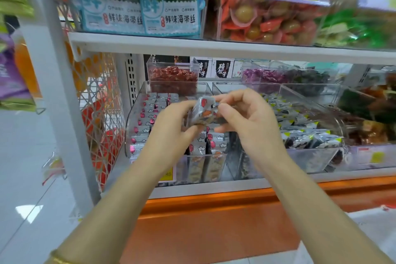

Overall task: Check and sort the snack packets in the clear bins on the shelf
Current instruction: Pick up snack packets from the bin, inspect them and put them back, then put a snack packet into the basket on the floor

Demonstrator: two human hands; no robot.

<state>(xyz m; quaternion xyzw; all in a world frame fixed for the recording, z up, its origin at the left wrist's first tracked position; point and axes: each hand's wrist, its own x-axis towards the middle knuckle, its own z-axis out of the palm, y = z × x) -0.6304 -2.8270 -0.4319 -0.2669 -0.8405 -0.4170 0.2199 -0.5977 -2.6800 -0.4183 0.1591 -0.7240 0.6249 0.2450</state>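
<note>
Both hands pinch one small snack packet between them, the left hand gripping its lower end, the right hand its top edge. They hold it above the left clear bin, near the shelf's front edge, over rows of matching packets.

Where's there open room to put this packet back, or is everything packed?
Both hands hold the packet. The left bin is packed with rows. The right bin has bare floor at its back, behind the yellow-marked packets; its front is crowded.
</note>
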